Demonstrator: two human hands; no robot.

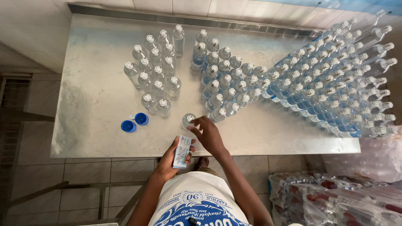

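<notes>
A person at a steel table (pixel 92 125) closes the left hand (pixel 173 157) around a small stack of blue-and-white labels (pixel 182 151) at the table's near edge. The right hand (pixel 209 134), fingers loosely curled, touches what seems to be the cap of a lone clear bottle (pixel 188 120). Two blue caps (pixel 135 122) lie to the left; capped bottles (pixel 226 75) crowd behind.

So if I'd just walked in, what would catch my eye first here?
Probably the mass of clear plastic bottles with white caps crowding the right and back of the steel table. Next, the person's hands at the near edge: the right hand touches a single clear bottle, while the left hand holds a small stack of white and blue paper labels. Two loose blue round caps lie to the left.
</notes>
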